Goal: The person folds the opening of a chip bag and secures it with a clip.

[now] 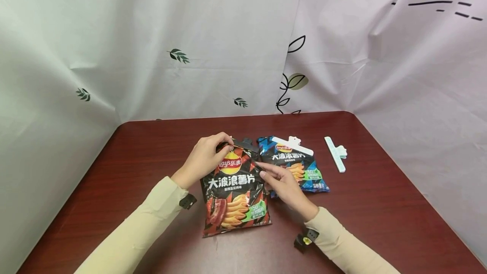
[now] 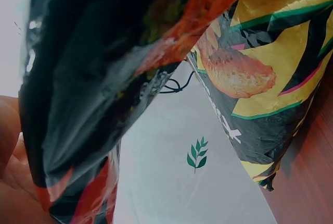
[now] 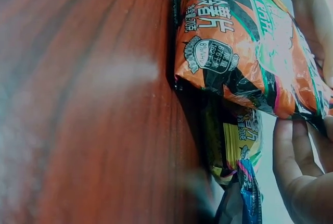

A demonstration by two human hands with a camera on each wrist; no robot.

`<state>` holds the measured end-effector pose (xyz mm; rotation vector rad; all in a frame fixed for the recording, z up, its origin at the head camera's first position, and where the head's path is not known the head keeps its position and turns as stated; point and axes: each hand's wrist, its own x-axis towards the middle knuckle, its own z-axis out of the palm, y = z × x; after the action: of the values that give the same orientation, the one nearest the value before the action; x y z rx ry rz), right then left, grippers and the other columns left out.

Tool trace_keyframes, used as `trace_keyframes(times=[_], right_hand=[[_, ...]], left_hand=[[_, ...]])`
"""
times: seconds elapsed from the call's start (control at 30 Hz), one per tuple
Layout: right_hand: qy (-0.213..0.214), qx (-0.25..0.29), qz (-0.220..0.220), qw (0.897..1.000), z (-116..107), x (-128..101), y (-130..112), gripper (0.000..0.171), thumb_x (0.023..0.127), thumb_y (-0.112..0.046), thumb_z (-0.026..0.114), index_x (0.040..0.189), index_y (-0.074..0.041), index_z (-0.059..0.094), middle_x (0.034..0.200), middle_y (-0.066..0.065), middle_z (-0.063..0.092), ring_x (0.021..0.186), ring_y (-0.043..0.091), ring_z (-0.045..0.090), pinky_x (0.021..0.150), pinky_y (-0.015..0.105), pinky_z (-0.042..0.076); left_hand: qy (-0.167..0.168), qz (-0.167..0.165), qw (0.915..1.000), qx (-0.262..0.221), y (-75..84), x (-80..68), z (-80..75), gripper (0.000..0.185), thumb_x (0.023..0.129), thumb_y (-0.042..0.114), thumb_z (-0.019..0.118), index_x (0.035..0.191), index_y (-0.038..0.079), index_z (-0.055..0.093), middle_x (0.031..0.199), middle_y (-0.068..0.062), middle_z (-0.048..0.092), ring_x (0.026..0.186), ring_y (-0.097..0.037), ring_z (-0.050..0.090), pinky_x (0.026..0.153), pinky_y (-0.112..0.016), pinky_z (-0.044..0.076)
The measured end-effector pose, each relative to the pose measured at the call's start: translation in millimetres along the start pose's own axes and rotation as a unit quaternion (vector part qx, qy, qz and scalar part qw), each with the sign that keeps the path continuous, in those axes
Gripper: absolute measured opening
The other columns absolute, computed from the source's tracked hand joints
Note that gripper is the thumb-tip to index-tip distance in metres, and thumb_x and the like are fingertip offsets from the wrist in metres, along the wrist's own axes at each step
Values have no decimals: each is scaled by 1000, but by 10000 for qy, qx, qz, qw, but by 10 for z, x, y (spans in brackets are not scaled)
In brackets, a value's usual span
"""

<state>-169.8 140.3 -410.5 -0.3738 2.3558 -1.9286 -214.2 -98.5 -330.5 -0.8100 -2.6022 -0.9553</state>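
A black-and-red bag of potato chips point(image 1: 237, 185) stands tilted on the table, its printed front facing me. My left hand point(image 1: 205, 155) grips its top left corner, thumb in front. At the bag's right edge, my right hand point(image 1: 285, 185) pinches the side near the top. Just past the top edge shows a black bag clip point(image 1: 245, 144); whether it is on this bag I cannot tell. Behind, in the left wrist view, is a yellow-and-black chip bag point(image 2: 276, 73), hidden in the head view. Right of it lies a blue chip bag point(image 1: 293, 164).
A white bag clip point(image 1: 293, 145) sits across the top of the blue bag. Farther right, a pale mint bag clip point(image 1: 335, 154) lies on the dark red table point(image 1: 365, 215). White curtains point(image 1: 228, 33) with leaf prints hang round the table's back and sides.
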Motion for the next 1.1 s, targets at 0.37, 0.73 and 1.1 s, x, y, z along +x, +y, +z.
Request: trace_keyframes(times=[0.37,0.73,1.1], right_hand=[[95,-75,-6,9999,-2,-6,-5,33,97,-19,58,129,-15,63,130,14,61,75,9,68,69,37,57],[116,152,-169,9997,12,-14,0,33,95,-16,61,126,-6,64,129,17,61,75,4,67,70,35,58],[77,149,-331,9993,23,-16,-2,30,94,-11,60,122,-2,66,126,19,62,83,1,67,70,33,58]], left_hand=[[52,241,9997,40,10,-5,3,11,95,11,59,101,15,67,101,-1,70,61,-9,48,58,-28,42],[196,477,9987,-37,-3,-10,7,17,95,5,56,96,14,70,101,-1,71,86,-13,64,70,-32,51],[135,428,9989,-93,7,-30,-14,24,94,1,55,90,17,73,95,1,71,83,-12,62,69,-31,48]])
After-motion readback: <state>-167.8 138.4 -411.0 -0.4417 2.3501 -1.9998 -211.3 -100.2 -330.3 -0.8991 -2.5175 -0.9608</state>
